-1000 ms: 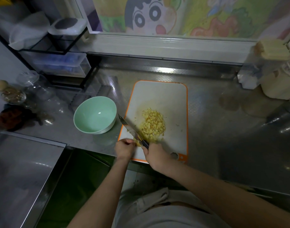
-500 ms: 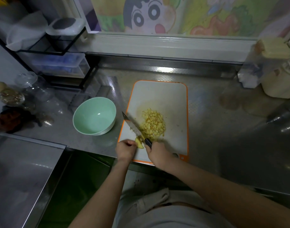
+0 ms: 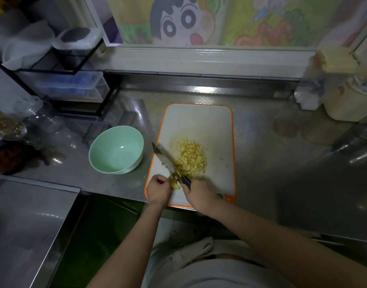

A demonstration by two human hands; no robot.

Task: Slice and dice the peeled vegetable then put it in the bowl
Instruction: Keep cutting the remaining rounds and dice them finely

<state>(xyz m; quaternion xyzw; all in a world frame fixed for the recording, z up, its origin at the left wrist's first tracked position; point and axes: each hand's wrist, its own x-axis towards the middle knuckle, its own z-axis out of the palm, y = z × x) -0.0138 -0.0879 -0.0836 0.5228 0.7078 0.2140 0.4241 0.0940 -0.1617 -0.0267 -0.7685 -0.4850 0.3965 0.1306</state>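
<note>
1 vegetable piece (image 3: pixel 176 185) in left hand (image 3: pixel 157 190); right hand (image 3: pixel 197 194) grips knife (image 3: pixel 167 163).

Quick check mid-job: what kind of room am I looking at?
Most likely a home kitchen: a stainless steel counter carries a cutting board with diced vegetable, the right hand grips a knife while the left hand holds a vegetable piece, and a green bowl sits beside the board.
</note>
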